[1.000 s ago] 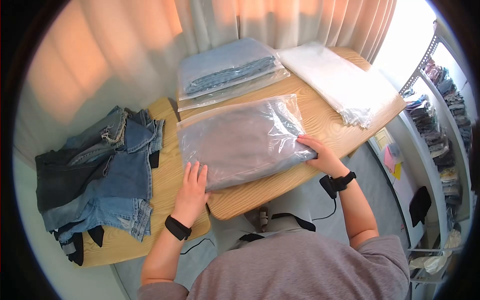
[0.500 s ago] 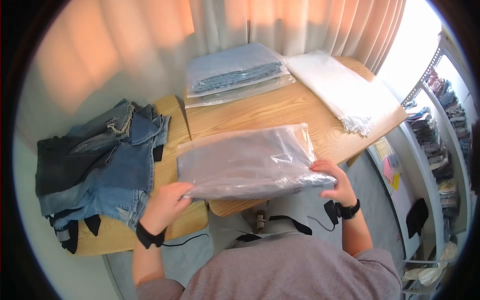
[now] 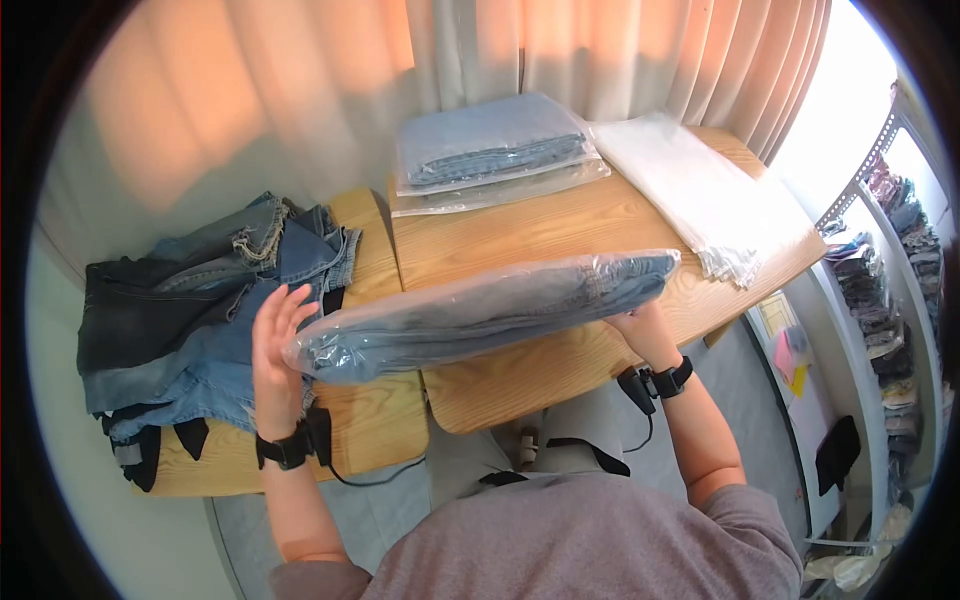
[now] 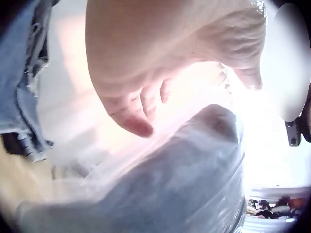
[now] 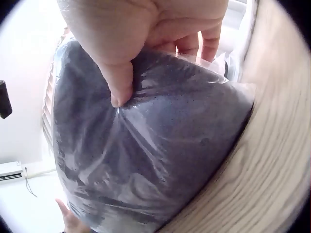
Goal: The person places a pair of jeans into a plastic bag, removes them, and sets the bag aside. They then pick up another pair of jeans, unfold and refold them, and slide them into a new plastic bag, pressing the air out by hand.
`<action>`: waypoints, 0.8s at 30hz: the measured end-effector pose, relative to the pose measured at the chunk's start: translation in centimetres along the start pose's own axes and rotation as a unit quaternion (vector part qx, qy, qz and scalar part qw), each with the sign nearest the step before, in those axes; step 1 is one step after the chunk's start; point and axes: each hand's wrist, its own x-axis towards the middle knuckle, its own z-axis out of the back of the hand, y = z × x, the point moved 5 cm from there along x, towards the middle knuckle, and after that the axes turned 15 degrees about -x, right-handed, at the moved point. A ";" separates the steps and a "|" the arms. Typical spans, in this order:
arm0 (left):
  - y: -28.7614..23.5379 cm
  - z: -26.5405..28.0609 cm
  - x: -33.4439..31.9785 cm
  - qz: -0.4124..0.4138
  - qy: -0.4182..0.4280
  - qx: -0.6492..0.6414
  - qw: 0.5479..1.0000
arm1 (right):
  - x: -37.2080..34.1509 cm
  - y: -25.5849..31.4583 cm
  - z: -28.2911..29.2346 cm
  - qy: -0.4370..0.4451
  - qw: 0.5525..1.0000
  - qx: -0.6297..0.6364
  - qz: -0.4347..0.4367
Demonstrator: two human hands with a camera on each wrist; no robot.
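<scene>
A clear plastic bag with folded blue jeans point(image 3: 480, 310) inside is tipped up on its long side over the front of the table. At its right end my right hand point(image 3: 645, 330) grips it; the thumb point(image 5: 121, 87) presses creases into the plastic while the fingers go behind. My left hand point(image 3: 278, 350) is at the bag's left end with fingers spread and raised. In the left wrist view the fingers point(image 4: 141, 124) extend loosely above the bagged jeans point(image 4: 180, 179), not curled round them.
Bagged folded jeans point(image 3: 495, 140) lie at the back of the wooden table point(image 3: 490, 240). To their right is a stack of clear bags point(image 3: 690, 190). Loose denim clothes point(image 3: 190, 320) cover the left table. Shelves point(image 3: 880, 330) with folded clothes stand at the right.
The bag was lying flat, then was drawn toward the body and is now tipped up on its side. My left hand has loosened from its edge and spread; my right hand has stayed at the right end.
</scene>
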 end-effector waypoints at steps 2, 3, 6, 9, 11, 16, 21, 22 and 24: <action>2.3 0.5 -1.3 -0.042 0.034 -0.105 0.993 | 0.3 -1.4 -0.4 0.026 0.998 0.013 -0.052; 4.0 0.9 -1.7 -0.044 0.170 0.066 0.982 | 0.5 -1.6 -0.5 0.023 0.998 0.014 -0.050; 7.1 0.4 -2.6 0.030 0.156 0.125 0.979 | 0.7 -1.9 -0.9 0.012 0.999 -0.003 -0.044; 10.2 3.7 -1.0 -0.010 0.103 0.218 0.970 | 0.4 -2.2 -0.7 -0.048 0.999 -0.021 -0.010; 7.3 1.7 -1.0 -0.017 0.083 0.213 0.973 | 0.0 -3.3 0.0 -0.055 0.997 -0.021 -0.045; 2.3 -3.1 0.4 0.053 0.054 0.106 0.992 | 0.2 2.9 5.2 -0.087 0.981 0.060 -0.161; 8.6 -4.2 2.5 0.249 0.040 0.006 0.968 | 0.6 -1.5 4.4 0.014 0.940 0.131 -0.314; 9.9 -4.0 2.3 0.255 0.042 0.004 0.966 | 0.1 -3.3 4.6 0.012 0.939 0.128 -0.320; 13.6 -2.8 1.2 0.375 0.030 -0.008 0.926 | -1.3 -6.0 4.5 0.157 0.913 -0.133 -0.352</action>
